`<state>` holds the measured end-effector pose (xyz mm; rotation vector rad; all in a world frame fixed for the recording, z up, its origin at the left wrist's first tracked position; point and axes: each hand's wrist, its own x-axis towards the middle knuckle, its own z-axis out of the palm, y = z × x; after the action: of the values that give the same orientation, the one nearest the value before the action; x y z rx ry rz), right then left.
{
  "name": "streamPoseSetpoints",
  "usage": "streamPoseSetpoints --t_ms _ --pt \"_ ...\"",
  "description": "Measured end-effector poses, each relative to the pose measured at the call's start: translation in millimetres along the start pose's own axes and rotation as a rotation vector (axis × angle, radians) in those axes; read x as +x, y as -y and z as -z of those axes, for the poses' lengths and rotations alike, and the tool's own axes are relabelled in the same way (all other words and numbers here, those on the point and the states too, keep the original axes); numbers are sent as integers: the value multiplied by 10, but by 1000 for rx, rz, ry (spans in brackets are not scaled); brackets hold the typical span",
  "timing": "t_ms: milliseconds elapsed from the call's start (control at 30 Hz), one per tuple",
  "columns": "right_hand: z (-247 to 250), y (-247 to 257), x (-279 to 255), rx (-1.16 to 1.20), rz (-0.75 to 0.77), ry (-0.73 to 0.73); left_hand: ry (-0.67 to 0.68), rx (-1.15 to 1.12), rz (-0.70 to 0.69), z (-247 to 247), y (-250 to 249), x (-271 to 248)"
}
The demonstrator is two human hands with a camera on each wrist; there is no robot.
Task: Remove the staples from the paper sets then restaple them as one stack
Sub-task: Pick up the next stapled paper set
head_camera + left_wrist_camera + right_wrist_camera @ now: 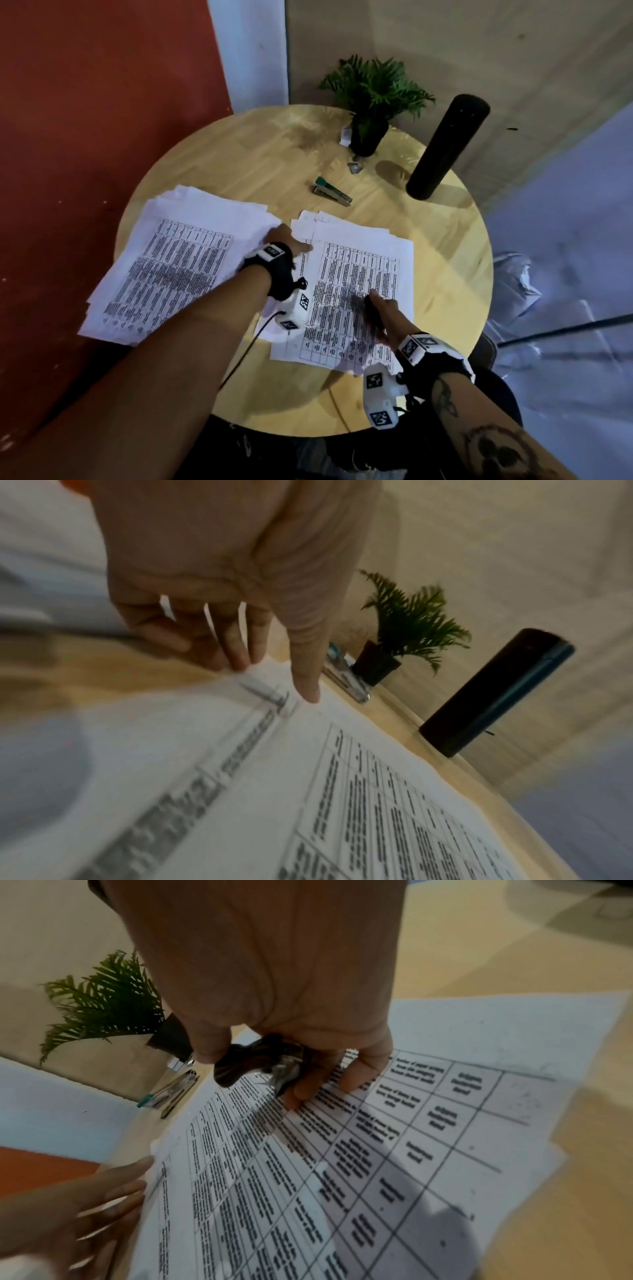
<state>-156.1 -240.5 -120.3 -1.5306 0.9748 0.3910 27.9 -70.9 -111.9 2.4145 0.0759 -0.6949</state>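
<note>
Round light-wood surface (442,240) in a corner: red wall on the left, pale pillar behind, beige wall to the right. At the far edge stands a potted fern (371,102), a small white box touching its pot, and a tall black cylinder (445,147) beside it. A stapler (331,192) with a green tail lies closed between the fern and the papers; small metal bits lie near the pot.

Two paper sets, both printed with dense tables. The left set (178,270) is fanned out loosely and overhangs the rim of the surface. The right set (352,291) lies flat near the middle, sheets slightly offset, corners not aligned.

Left hand (289,241) — fingers straight and spread, tips pressing the top-left corner of the right set. Right hand (382,317) rests on the middle of that same set — thumb and fingers curled round a small dark staple remover (260,1061) with a metal claw, fingertips touching the sheet.
</note>
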Motion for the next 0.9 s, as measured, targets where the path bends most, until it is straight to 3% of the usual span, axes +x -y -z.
streamPoseSetpoints --t_ms 133,367,533,667,833,900 --pt "12 -29 38 9 1 61 -32 26 103 -128 -101 27" --pt "43 -94 85 -45 33 100 -118 29 116 -187 -109 -99" --pt "37 -106 116 -67 39 107 -165 106 10 -183 -90 -96" --pt "39 -121 157 -64 41 113 -135 -51 -14 -265 34 -125" --pt "44 -124 157 -57 41 126 141 -335 170 -160 258 -185" --pt "47 -123 158 -63 42 127 122 -360 135 -162 328 -170"
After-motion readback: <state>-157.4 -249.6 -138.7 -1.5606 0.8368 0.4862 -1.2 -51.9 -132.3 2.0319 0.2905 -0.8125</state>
